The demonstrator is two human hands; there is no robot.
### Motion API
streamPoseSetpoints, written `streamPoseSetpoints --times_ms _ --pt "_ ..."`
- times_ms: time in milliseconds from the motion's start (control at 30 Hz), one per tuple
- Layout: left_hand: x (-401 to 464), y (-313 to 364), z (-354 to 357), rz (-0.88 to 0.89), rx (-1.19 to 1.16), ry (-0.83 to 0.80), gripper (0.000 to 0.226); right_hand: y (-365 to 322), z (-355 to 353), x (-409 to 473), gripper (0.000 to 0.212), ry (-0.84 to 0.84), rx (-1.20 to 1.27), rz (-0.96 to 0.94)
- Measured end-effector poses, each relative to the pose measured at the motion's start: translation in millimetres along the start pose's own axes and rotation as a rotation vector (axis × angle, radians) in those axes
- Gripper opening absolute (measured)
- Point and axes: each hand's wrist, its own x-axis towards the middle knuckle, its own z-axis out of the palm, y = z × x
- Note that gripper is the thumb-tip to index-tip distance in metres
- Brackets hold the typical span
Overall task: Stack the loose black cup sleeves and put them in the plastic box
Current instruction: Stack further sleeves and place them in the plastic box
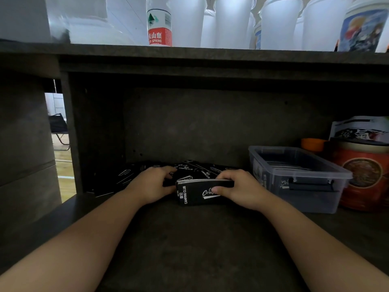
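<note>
A stack of black cup sleeves [192, 193] with white "Camping Club" print stands on edge on the dark shelf. My right hand [235, 187] grips it, thumb on its front and fingers over its top. My left hand [152, 183] reaches just behind the stack's left end, its fingers curled over a loose sleeve there; whether they hold it is unclear. Several loose black sleeves [126, 174] lie scattered behind and to the left. The clear plastic box [303, 163] sits to the right with sleeves inside.
A red tin [362, 175] and an orange lid [312, 144] stand right of the box. The shelf's dark back wall rises behind the sleeves. On the counter above stand a water bottle [159, 26] and several white cups [229, 22].
</note>
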Motion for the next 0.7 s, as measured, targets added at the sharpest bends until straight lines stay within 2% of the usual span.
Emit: streamPoseSetpoints --times_ms 100,167,233,300,367,400,467,533,600,633,700 --pt "-0.8 5.9 -2.9 0.075 0.220 0.009 0.034 -0.8 -0.4 -0.4 0.013 0.001 0.010 0.004" --pt "-1.4 12.5 -3.7 0.067 0.249 0.196 0.025 -2.1 -0.4 -1.0 0.027 0.009 0.026 0.007" --pt "-2.6 16.4 -6.6 0.022 0.129 0.449 0.025 -3.0 0.4 -1.9 0.055 0.029 0.060 0.021" --pt "-4.7 19.0 -12.2 0.013 -0.060 0.602 0.020 -4.6 1.4 -2.9 0.085 0.059 0.080 0.033" --pt "-6.3 19.8 -16.5 0.042 -0.266 0.556 0.013 -6.6 2.3 -3.4 0.106 0.083 0.110 0.044" --pt "-7.3 20.2 -16.8 0.065 -0.377 0.467 0.014 -7.0 2.4 -3.1 0.109 0.090 0.117 0.048" --pt "-11.0 24.5 -12.5 0.063 -0.559 0.212 0.026 -5.7 2.8 -1.7 0.101 0.083 0.097 0.042" --pt "-13.5 28.7 -7.9 -0.001 -0.626 0.035 0.042 -2.3 3.1 0.2 0.065 0.048 0.043 -0.007" --pt "-12.1 29.5 -8.0 -0.065 -0.617 0.072 0.052 -1.8 3.1 0.5 0.025 0.027 -0.001 -0.052" --pt "-9.8 27.1 -8.2 -0.070 -0.545 0.156 0.050 -2.5 2.3 -0.4 0.015 0.013 -0.002 -0.056" --pt "-6.1 20.8 -9.9 -0.027 -0.308 0.288 0.029 -3.7 -0.6 -1.4 0.009 -0.004 -0.003 -0.050"
